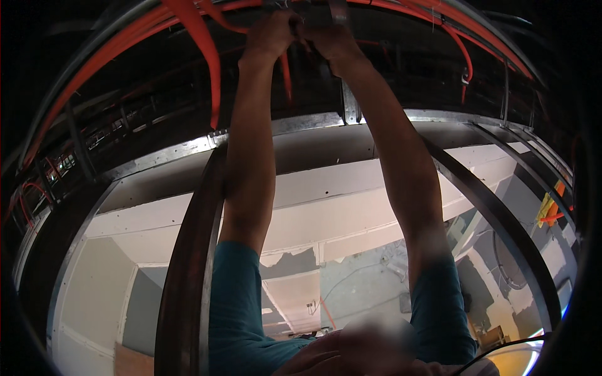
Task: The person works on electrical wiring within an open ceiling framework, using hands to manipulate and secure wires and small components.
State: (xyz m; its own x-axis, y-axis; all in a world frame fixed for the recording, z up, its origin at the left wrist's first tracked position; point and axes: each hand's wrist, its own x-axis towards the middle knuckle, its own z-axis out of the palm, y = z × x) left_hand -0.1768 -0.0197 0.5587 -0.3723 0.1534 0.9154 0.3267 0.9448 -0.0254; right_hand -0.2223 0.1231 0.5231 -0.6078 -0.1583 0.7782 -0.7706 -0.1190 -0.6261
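Both my arms reach up into the dark ceiling space, side by side. My left hand is closed, its fingers curled in beside a small metal fitting at the top edge. Close to its right, my right hand is closed too, with the fingers bent toward the left one. Whatever the fingers grip is too dark and small to make out. Orange flexible conduits run past the hands, and one hangs down left of my left forearm. A vertical metal strip drops behind my right wrist to a metal channel.
Dark metal ceiling rails cross on the left, and another rail on the right. Below are unfinished plasterboard walls and a grey floor with a cable. Something yellow and orange hangs at the far right.
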